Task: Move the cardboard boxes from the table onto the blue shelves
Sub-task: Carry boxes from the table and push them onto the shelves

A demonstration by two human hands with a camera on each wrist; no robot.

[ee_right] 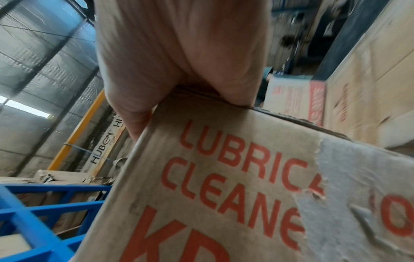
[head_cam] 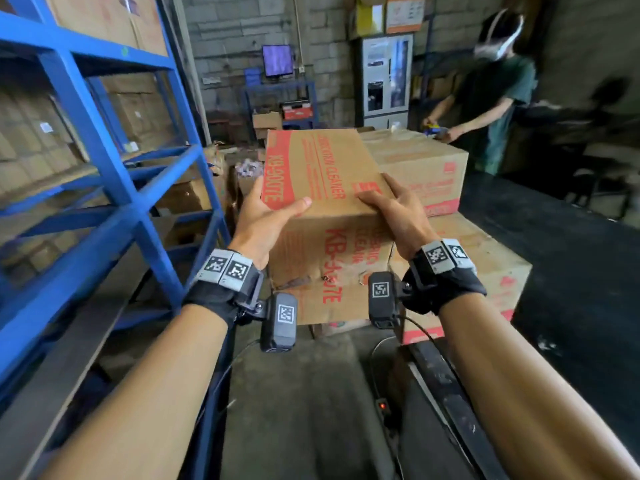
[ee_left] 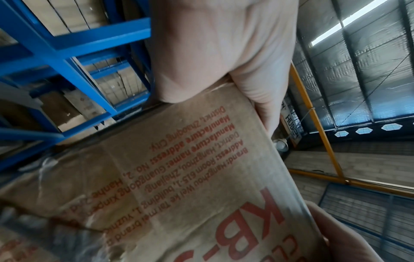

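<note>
A brown cardboard box [head_cam: 322,174] with red print "KB-9007E" is held up in front of me, tilted. My left hand [head_cam: 266,216] grips its near left corner, thumb on top. My right hand [head_cam: 391,206] grips its near right corner, fingers spread over the top. The left wrist view shows the box's side [ee_left: 201,177] under my left hand [ee_left: 212,53]. In the right wrist view the box face [ee_right: 224,177] reads "LUBRIC CLEANE" below my right hand [ee_right: 179,53]. More matching boxes [head_cam: 429,168] are stacked on the dark table [head_cam: 571,271] to the right. The blue shelves [head_cam: 104,161] stand at left.
Another person [head_cam: 498,95] works at the table's far end. The shelf bays at left hold cardboard boxes [head_cam: 34,140]. Loose boxes and clutter [head_cam: 214,174] lie on the floor behind the shelf. A power strip [head_cam: 382,408] with a cable lies on the floor below.
</note>
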